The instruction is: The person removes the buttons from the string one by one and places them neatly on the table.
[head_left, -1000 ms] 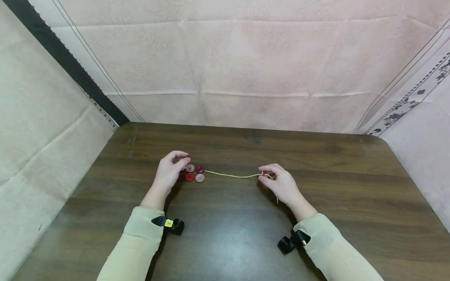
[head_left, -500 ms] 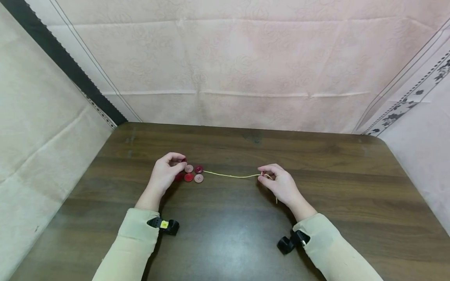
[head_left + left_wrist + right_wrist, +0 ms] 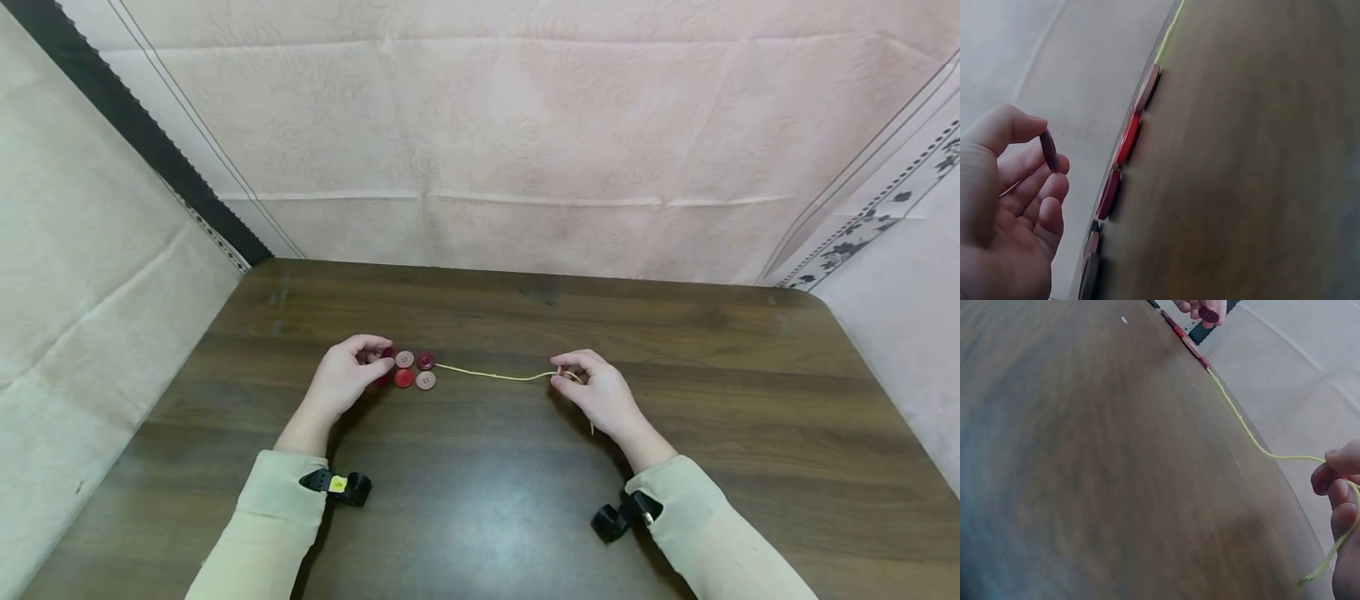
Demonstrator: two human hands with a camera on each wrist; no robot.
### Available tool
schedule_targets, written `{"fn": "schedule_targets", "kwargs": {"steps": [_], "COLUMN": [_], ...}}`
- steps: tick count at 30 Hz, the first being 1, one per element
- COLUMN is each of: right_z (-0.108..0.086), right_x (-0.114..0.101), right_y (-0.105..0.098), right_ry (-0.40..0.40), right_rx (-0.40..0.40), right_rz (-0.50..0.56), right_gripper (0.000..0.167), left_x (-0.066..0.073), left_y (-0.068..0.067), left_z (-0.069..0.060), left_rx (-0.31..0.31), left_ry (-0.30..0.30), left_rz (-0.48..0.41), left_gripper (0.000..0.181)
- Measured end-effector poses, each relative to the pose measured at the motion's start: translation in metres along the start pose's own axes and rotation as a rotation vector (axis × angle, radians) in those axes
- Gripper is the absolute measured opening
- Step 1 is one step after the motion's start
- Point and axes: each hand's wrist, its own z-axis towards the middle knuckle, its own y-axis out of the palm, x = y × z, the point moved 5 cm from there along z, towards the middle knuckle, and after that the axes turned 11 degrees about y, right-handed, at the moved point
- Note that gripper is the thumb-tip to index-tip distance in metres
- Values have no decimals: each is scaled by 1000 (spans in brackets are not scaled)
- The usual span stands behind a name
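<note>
Between the thumb and index finger of my left hand [image 3: 339, 377] is a dark red button [image 3: 1049, 150], pinched upright above the table. Beside those fingertips, flat on the table, lie a pink button [image 3: 404, 359], a bright red button [image 3: 403, 377], a dark maroon button [image 3: 425, 361] and a second pink button [image 3: 426, 380]. Another dark red button [image 3: 1109, 194] is partly covered by the left hand in the head view. My right hand [image 3: 602, 396] pinches a red button [image 3: 1322, 479] together with a yellow string [image 3: 491, 375], which runs left to the button group. Its loose end hangs below the right hand.
Dark wooden table [image 3: 480, 500] under both hands. Pale patterned cloth [image 3: 480, 150] hangs behind its far edge and along both sides. In the left wrist view, further buttons [image 3: 1089, 269] lie near the bottom, partly overlapping.
My left hand has moved a little left and toward me, carrying the dark red button away from the group. The right hand, string and lying buttons stay put.
</note>
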Motion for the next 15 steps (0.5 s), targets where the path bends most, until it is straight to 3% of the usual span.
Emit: {"fn": "schedule_targets", "kwargs": {"steps": [15], "right_z": [-3], "right_x": [-2], "right_y": [-3], "right_ry": [4], "right_rx": [-2], "right_rz": [-3], "right_gripper": [25], "left_x": [-3], "left_y": [-3], "left_z": [-10], "left_rx": [-100], "left_ry": [59], "left_rz": [56], "left_gripper": [26]}}
